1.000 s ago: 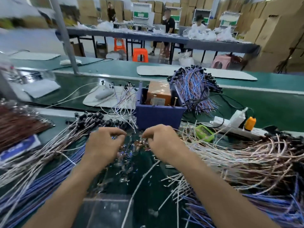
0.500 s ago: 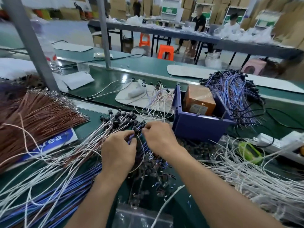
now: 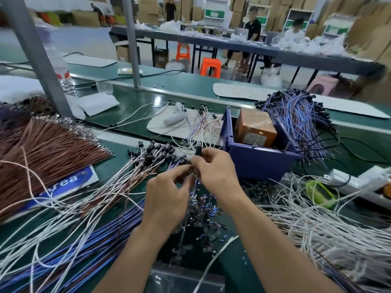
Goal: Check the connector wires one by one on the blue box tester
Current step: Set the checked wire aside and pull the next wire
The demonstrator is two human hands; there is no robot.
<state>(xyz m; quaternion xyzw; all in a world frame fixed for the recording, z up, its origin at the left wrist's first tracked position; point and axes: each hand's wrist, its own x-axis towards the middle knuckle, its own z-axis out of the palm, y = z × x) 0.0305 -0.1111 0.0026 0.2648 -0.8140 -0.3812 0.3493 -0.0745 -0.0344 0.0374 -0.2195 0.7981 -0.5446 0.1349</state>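
The blue box [image 3: 257,163] stands just right of my hands, with an orange-brown tester block [image 3: 255,129] inside it. A fan of white and brown connector wires [image 3: 135,168] with black plug ends lies on the green bench to the left. My right hand [image 3: 215,172] pinches one black connector [image 3: 198,150] at its fingertips, held upright above the pile. My left hand [image 3: 167,199] sits directly below and left of it, fingers curled on the same wire under the connector. A heap of small loose parts [image 3: 203,212] lies beneath both hands.
Brown wire bundle [image 3: 48,149] at left. Blue wires [image 3: 84,246] at lower left. White wire tangle [image 3: 330,229] at right. Purple wire bundle [image 3: 300,121] behind the box. Power strip [image 3: 359,182] and green tool [image 3: 317,191] at right. Steel posts [image 3: 38,56] rise at left. People sit at a far table.
My hands have lifted a single black connector out of the pile and raised it slightly toward the blue box. The camera view has shifted a little closer.
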